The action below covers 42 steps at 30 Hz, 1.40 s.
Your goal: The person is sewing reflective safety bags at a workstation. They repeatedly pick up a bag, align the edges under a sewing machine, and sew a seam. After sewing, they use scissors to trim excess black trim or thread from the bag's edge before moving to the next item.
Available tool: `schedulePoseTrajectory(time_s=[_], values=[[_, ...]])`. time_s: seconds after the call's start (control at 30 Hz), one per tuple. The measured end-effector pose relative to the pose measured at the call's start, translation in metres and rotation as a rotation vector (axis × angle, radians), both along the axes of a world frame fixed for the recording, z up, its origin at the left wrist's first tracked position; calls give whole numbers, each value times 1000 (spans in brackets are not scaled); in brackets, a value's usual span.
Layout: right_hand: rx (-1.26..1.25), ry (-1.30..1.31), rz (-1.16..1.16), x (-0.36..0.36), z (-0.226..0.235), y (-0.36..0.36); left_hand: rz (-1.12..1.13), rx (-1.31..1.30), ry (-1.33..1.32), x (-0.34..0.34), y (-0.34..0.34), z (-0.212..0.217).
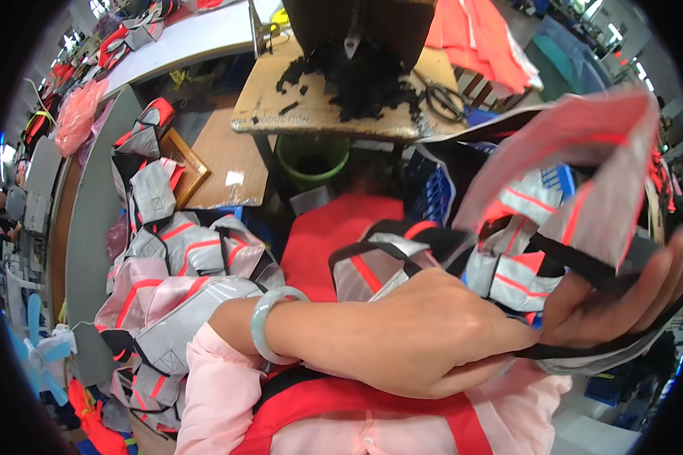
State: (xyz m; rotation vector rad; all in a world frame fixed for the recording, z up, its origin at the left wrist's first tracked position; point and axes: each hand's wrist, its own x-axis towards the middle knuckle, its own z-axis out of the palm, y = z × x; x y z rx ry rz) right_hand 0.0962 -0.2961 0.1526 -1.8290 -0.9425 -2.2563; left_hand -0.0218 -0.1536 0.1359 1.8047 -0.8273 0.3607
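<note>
Head view: why was the left hand [425,330] way over right?

Probably for that grey-red garment [596,201], up beside the right hand [622,303]. Left fingers' grip was hidden, couldn't tell; right ones looked loosely open, maybe steadying it.

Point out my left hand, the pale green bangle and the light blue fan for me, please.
Left hand [432,326]: head view, back of the hand.
Pale green bangle [259,327]: head view, left side of its ring.
Light blue fan [36,354]: head view, hub between its blades.
</note>
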Motion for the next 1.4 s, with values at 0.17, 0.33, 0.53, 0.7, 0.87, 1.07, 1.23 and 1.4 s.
schedulePoseTrajectory(time_s=[0.17,0.33,0.53,0.7,0.87,1.07,1.23,1.4], values=[[-269,1076,249,7,-131,-23,230,-49,262,20,8,-19],[-566,1876,579,-47,-157,-48,298,87,515,63,49,-91],[-613,1458,872,32,-58,-8,118,204,500,48,65,-47],[-1081,1448,1115,59,-16,45,97,195,451,11,99,-12],[-906,1382,1100,43,-18,81,327,90,444,-4,143,-3],[-526,1582,939,72,-63,127,564,84,610,41,188,-54],[-361,1651,894,94,-67,147,590,-31,728,77,210,-50],[-312,1773,838,113,-74,168,607,-68,733,105,232,-56]])
